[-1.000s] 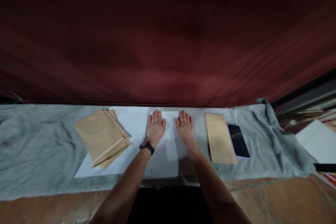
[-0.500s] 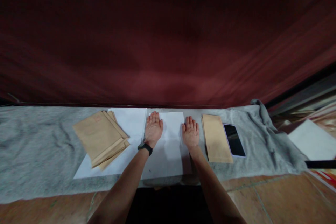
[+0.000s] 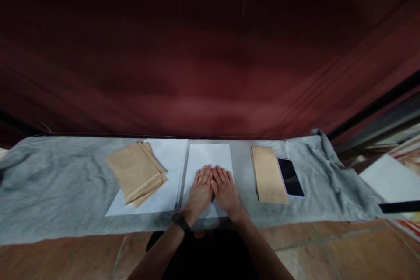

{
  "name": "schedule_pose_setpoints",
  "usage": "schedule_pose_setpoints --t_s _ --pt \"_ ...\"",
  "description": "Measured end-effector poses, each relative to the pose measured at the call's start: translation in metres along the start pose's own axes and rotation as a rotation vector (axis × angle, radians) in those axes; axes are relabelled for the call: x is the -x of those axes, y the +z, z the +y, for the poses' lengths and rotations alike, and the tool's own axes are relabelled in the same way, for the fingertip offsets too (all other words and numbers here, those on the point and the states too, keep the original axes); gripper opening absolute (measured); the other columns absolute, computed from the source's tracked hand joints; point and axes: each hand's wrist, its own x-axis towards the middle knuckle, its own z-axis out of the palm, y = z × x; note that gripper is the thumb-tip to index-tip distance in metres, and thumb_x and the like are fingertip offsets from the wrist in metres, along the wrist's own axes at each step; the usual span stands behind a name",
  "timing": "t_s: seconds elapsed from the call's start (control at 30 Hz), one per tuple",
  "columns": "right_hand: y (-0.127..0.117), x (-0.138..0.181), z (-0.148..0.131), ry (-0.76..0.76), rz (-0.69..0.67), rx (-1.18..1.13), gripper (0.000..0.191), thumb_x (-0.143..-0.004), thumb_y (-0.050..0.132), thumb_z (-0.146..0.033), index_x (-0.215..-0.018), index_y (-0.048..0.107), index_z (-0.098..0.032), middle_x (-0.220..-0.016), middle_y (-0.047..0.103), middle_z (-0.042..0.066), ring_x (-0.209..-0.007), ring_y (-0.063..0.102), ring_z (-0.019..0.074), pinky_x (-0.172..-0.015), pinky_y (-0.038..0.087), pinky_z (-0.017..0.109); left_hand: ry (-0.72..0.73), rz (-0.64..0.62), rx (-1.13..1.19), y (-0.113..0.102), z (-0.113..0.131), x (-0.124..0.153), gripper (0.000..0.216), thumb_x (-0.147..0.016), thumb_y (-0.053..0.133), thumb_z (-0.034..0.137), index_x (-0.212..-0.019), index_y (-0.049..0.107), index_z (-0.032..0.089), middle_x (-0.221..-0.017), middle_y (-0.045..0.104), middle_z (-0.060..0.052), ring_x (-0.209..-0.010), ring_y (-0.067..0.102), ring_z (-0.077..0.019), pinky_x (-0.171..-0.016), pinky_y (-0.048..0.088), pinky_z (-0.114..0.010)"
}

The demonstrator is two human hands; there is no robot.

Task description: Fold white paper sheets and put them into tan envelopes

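Note:
A white sheet of paper (image 3: 210,155) lies on the grey cloth in front of me. My left hand (image 3: 201,190) rests palm down on it, fingers stretched out. Beside it my right hand (image 3: 225,190) lies flat in the same way, and the fingertips of both hands meet near the middle of the sheet. A dark watch (image 3: 181,222) is on my left wrist. Left of the sheet, more white paper (image 3: 175,175) is partly covered by a fanned pile of brown envelopes (image 3: 133,168). To the right lie brown envelopes (image 3: 269,177) in a neat stack.
A phone (image 3: 291,177) with a pale purple edge lies right of the stacked envelopes. The grey cloth (image 3: 72,183) covers the long surface. Behind it hangs a dark red sheet (image 3: 210,74). Brown floor tiles (image 3: 315,249) show in front, and a white flat object (image 3: 392,177) stands at far right.
Both hands were apart with palms up, at the sheet's left and right sides. Now they are turned palm down and brought together on the sheet, nearer to me. The view has shifted slightly.

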Motion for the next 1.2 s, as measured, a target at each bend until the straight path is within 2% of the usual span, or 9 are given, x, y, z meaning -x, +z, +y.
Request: schedule_pose_setpoints --t_s 0.2,0.37,0.57,0.83,1.2 --pt "-0.006 0.026 0.004 0.100 0.060 0.083 0.052 -0.105 0.037 -0.032 -0.154 0.039 -0.014 -0.157 0.042 0.013 -0.144 0.041 0.0270 -0.119 0.030 0.048 -0.079 0.032 -0.046 -0.010 -0.004 0.033 0.054 -0.102 0.034 0.033 -0.150 0.042 0.010 -0.155 0.044 -0.016 -0.148 0.035 -0.0258 -0.121 0.033 -0.048" --pt "-0.009 0.041 0.013 0.135 0.093 0.140 0.053 -0.105 0.034 -0.032 -0.153 0.039 -0.010 -0.155 0.044 0.015 -0.144 0.041 0.0285 -0.119 0.029 0.049 -0.104 0.063 -0.059 -0.016 -0.004 0.050 0.055 -0.102 0.034 0.037 -0.148 0.045 0.010 -0.155 0.044 -0.015 -0.147 0.037 -0.0257 -0.120 0.035 -0.046" --pt "-0.009 0.043 0.011 0.124 0.153 0.128 0.053 -0.104 0.033 -0.031 -0.152 0.041 -0.011 -0.153 0.047 0.018 -0.142 0.044 0.0291 -0.118 0.029 0.051 -0.122 0.065 -0.071 -0.018 0.000 0.051 0.055 -0.101 0.034 0.036 -0.147 0.047 0.007 -0.153 0.046 -0.018 -0.146 0.038 -0.0261 -0.120 0.036 -0.046" --pt "-0.010 0.046 0.009 0.141 0.205 0.136 0.054 -0.105 0.030 -0.034 -0.151 0.042 -0.008 -0.150 0.050 0.021 -0.139 0.047 0.0301 -0.114 0.033 0.052 -0.114 0.050 -0.088 -0.019 0.004 0.053 0.054 -0.097 0.036 0.028 -0.147 0.047 0.010 -0.153 0.047 -0.016 -0.146 0.039 -0.0253 -0.121 0.033 -0.046" --pt "-0.015 0.046 0.009 0.175 0.142 0.121 0.053 -0.104 0.033 -0.032 -0.150 0.042 -0.007 -0.151 0.048 0.021 -0.141 0.045 0.0309 -0.115 0.032 0.053 -0.024 -0.034 -0.115 -0.019 0.009 0.049 0.051 -0.097 0.035 0.021 -0.143 0.050 0.005 -0.151 0.047 -0.020 -0.145 0.041 -0.0261 -0.122 0.031 -0.046"
